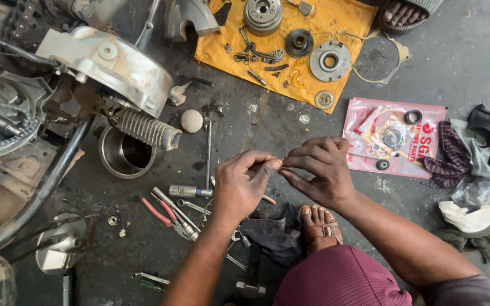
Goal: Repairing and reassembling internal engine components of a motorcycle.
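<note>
My left hand [244,184] and my right hand [319,170] meet over the concrete floor, fingertips pinched together on a very small part [279,164] that is mostly hidden between them. Below my hands lie loose tools: red-handled pliers [165,214], a socket piece [191,191] and several spanners. My sandalled foot [319,226] rests on the floor beside a dark rag [273,235].
A motorcycle engine with its silver cover [109,65] and footpeg [146,129] fills the left. A steel bowl [125,154] sits under it. An orange cloth [290,42] holds gears and discs. A pink spare-parts packet [392,139] and a heap of rags [477,170] lie to the right. Another person's foot [406,12] shows at the top.
</note>
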